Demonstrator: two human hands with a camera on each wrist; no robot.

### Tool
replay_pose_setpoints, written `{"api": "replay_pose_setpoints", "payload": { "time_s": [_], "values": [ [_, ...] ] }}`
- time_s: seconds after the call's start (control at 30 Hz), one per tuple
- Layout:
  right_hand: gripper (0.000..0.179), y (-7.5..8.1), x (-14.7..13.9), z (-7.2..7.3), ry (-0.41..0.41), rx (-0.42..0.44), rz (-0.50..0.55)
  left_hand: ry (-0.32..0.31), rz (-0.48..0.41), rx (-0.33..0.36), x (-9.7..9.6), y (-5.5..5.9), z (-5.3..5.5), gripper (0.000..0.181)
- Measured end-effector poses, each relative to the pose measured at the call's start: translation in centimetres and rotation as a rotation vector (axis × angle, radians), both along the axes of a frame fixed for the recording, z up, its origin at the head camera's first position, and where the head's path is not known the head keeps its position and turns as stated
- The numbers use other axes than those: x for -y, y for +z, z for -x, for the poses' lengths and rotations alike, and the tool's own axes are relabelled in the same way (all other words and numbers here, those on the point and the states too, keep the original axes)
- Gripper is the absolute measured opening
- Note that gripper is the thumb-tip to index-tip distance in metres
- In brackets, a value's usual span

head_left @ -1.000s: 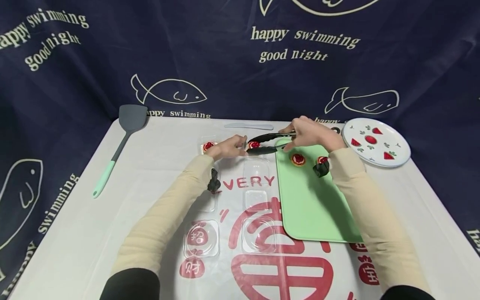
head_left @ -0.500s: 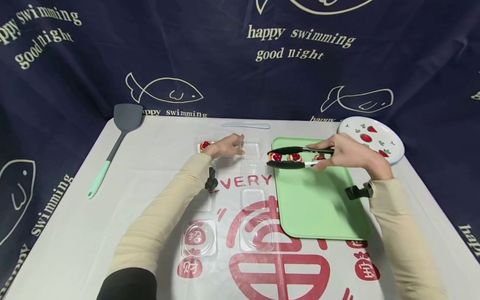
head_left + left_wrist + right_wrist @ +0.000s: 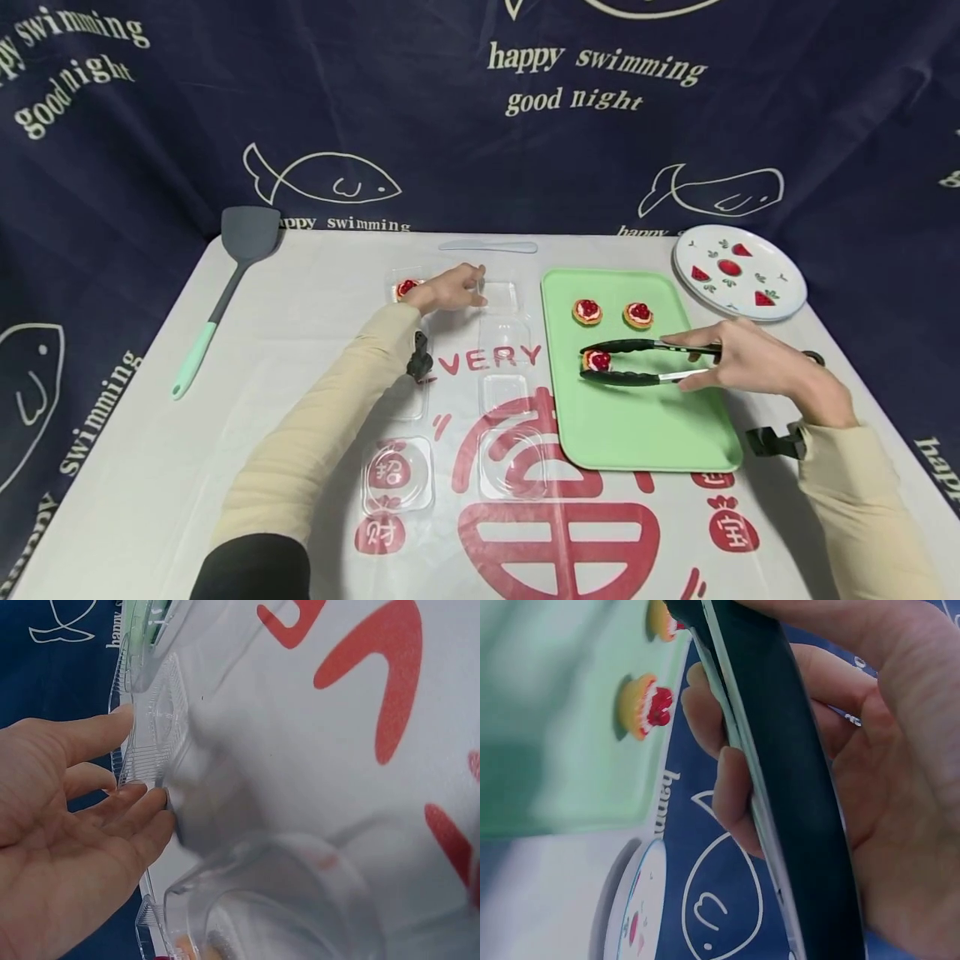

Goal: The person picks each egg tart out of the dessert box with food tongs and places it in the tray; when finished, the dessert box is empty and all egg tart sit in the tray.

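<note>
My right hand (image 3: 757,358) grips black-tipped tongs (image 3: 622,377) over the green tray (image 3: 645,433). Between the tong tips is a small berry-topped tart (image 3: 597,361); I cannot tell whether it rests on the tray. Two more tarts (image 3: 587,312) sit farther back on the tray, and one (image 3: 641,709) shows in the right wrist view. My left hand (image 3: 447,289) reaches to the left side of a clear plastic box (image 3: 501,297), its fingers loosely bent and touching or very near the box's edge. Partly behind that hand, another tart (image 3: 407,288) sits in a second clear box.
Several clear plastic boxes (image 3: 397,475) stand in two columns on the white tablecloth. A pale knife (image 3: 487,247) lies at the back edge. To the left is a spatula (image 3: 240,258) with a mint handle. A watermelon-patterned plate (image 3: 742,292) stands at the back right.
The tongs have carried the tart from above the back box rightward to the tray, then toward the front of the other two tarts. My left hand has stayed by the box.
</note>
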State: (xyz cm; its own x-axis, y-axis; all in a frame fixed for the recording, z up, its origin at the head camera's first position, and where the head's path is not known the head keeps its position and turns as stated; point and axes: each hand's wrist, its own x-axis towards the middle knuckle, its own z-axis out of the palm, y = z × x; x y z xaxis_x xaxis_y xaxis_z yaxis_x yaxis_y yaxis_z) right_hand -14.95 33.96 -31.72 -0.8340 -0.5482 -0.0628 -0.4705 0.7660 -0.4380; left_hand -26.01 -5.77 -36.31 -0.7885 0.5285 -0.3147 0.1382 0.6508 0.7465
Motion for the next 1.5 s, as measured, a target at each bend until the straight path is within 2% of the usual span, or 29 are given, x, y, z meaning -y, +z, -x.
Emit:
{"api": "replay_pose_setpoints", "payload": {
  "time_s": [0.17, 0.27, 0.43, 0.7, 0.87, 1.0, 1.13, 1.27, 1.37, 1.5],
  "values": [
    [0.056, -0.4, -0.5, -0.4, -0.015, -0.043, -0.017, 0.013, 0.000, 0.011, -0.2, 0.1, -0.1, 0.060],
    [0.056, -0.7, -0.7, -0.5, 0.003, -0.073, -0.014, 0.021, 0.012, 0.007, -0.4, 0.1, -0.1, 0.059],
    [0.055, -1.2, -0.7, -0.6, 0.030, -0.109, 0.027, 0.035, 0.049, -0.050, -0.3, 0.2, 0.0, 0.061],
    [0.065, -1.5, -0.4, -1.1, -0.036, -0.109, -0.035, 0.035, 0.071, -0.075, -0.2, 0.4, 0.1, 0.068],
    [0.072, -1.2, -0.3, -1.6, -0.079, -0.090, -0.047, 0.041, 0.054, -0.062, 0.1, 0.5, 0.2, 0.070],
    [0.076, -1.0, -0.5, -2.0, -0.101, -0.070, -0.041, 0.074, -0.025, -0.050, 0.8, 0.9, 0.1, 0.068],
    [0.077, -1.2, -0.4, -2.3, -0.097, -0.102, -0.035, 0.092, -0.082, -0.107, 2.7, 1.7, -0.3, 0.060],
    [0.078, -1.1, -0.2, -2.5, -0.088, -0.140, -0.029, 0.101, -0.096, -0.210, 5.9, 2.1, -0.3, 0.054],
    [0.080, -1.0, 0.0, -2.5, -0.080, -0.138, -0.018, 0.148, -0.112, -0.246, 8.7, 1.6, -0.4, 0.052],
    [0.083, -0.7, 0.6, -2.6, -0.076, -0.146, -0.019, 0.199, -0.109, -0.213, 11.6, 0.3, -1.0, 0.052]
  ]
}}
